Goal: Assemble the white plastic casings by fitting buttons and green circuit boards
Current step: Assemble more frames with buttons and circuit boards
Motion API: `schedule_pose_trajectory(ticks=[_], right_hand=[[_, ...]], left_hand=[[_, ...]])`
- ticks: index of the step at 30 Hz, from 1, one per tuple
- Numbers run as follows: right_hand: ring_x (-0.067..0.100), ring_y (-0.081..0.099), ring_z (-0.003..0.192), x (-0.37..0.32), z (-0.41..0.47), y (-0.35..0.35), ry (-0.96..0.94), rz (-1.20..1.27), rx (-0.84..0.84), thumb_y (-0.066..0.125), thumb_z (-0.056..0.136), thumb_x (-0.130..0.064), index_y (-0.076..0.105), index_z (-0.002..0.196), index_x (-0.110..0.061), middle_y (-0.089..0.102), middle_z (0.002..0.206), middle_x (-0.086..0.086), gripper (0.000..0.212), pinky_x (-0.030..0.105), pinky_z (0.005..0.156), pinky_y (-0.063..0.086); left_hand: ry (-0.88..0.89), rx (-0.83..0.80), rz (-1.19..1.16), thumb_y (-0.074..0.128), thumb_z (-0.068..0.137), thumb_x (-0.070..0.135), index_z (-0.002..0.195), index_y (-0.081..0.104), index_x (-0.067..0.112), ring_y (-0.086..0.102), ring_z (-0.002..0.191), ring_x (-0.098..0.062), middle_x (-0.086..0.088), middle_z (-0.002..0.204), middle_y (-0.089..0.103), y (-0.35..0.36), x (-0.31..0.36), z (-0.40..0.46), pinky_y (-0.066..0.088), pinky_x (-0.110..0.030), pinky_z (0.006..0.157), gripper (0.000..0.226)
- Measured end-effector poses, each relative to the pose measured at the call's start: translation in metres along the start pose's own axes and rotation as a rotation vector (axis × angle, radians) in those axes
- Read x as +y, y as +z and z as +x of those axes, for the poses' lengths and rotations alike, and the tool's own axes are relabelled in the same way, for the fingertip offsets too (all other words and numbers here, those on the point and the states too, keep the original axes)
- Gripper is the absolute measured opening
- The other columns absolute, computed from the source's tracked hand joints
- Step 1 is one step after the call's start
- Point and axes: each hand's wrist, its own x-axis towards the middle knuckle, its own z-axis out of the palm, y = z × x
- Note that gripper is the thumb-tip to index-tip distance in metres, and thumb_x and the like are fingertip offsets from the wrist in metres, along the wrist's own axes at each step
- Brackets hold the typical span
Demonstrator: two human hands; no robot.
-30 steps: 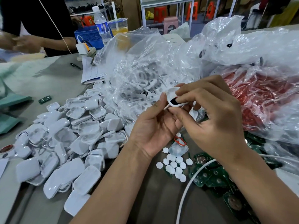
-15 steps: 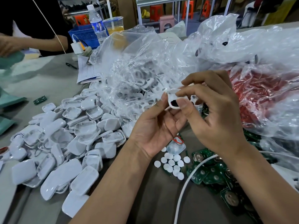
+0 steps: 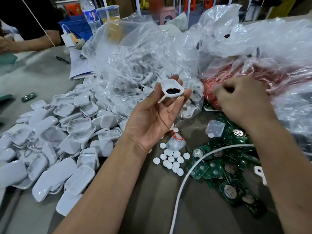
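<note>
A: Entry, head view. The left hand (image 3: 152, 119) was recorded palm-up above the grey table (image 3: 38, 81), with one white casing (image 3: 172, 89) pinched between thumb and fingertips. The casing's hollow side was turned toward the camera; a dark insert with small red spots was noted inside it.

B: And the right hand (image 3: 243, 102)?

A: It was seen knuckles-up, fingers curled, at the edge of the bag of red parts (image 3: 253, 76). Whether anything was held could not be told, as the fingertips were blurred.

B: Location of the remaining parts?

A: A heap of white casings (image 3: 55, 141) was logged on the table to the left of the held one. A clear bag of casing parts (image 3: 135, 65) lay behind the left hand. Loose white round buttons (image 3: 170, 160) were scattered near the left wrist, beside a small tied packet (image 3: 175, 142) of the same. Green circuit boards (image 3: 226, 168) were piled under the right forearm, touching one another. A white cable (image 3: 184, 183) was observed across the boards.

B: Anything else?

A: Another person's forearm (image 3: 30, 41) was noted resting at the far left of the table.
</note>
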Motion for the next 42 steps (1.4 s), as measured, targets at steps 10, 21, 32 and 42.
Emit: schedule_pose_trajectory(ticks=[10, 21, 32, 42], right_hand=[[0.009, 0.068, 0.065, 0.001, -0.002, -0.009, 0.061, -0.283, -0.558, 0.087, 0.084, -0.018, 0.075, 0.064, -0.023, 0.071, 0.059, -0.012, 0.024, 0.022, 0.054, 0.046], [0.012, 0.059, 0.052, -0.006, -0.002, 0.004, 0.102, 0.891, -0.248, 0.072, 0.092, 0.002, 0.073, 0.088, -0.009, 0.068, 0.067, 0.005, 0.011, 0.018, 0.038, 0.037], [0.016, 0.068, 0.061, -0.009, -0.004, 0.004, 0.029, 1.168, -0.267, 0.075, 0.078, -0.012, 0.076, 0.085, -0.009, 0.069, 0.072, 0.009, 0.008, 0.018, 0.042, 0.041], [0.014, 0.060, 0.074, -0.007, -0.001, 0.008, -0.014, 1.163, -0.226, 0.059, 0.101, -0.004, 0.082, 0.089, -0.019, 0.071, 0.084, 0.000, 0.029, 0.026, 0.060, 0.051]], left_hand=[[0.019, -0.042, -0.050, 0.070, 0.079, -0.004, 0.117, 0.068, -0.005, 0.067, 0.110, -0.050, -0.027, 0.157, 0.038, 0.004, 0.004, -0.005, 0.064, -0.042, 0.082, 0.038], [0.079, -0.042, -0.004, 0.082, 0.060, -0.021, 0.117, 0.063, -0.003, 0.063, 0.116, -0.055, -0.028, 0.152, 0.042, 0.005, 0.004, -0.007, 0.060, -0.053, 0.091, 0.063], [0.138, -0.042, 0.021, 0.076, 0.054, -0.027, 0.100, 0.071, -0.001, 0.069, 0.110, -0.047, -0.025, 0.115, 0.068, -0.004, 0.005, -0.002, 0.060, -0.056, 0.086, 0.054], [0.049, 0.005, 0.127, 0.065, 0.084, -0.002, 0.114, 0.072, 0.003, 0.070, 0.109, -0.044, -0.019, 0.121, 0.070, -0.005, 0.004, 0.001, 0.063, -0.042, 0.087, 0.031]])
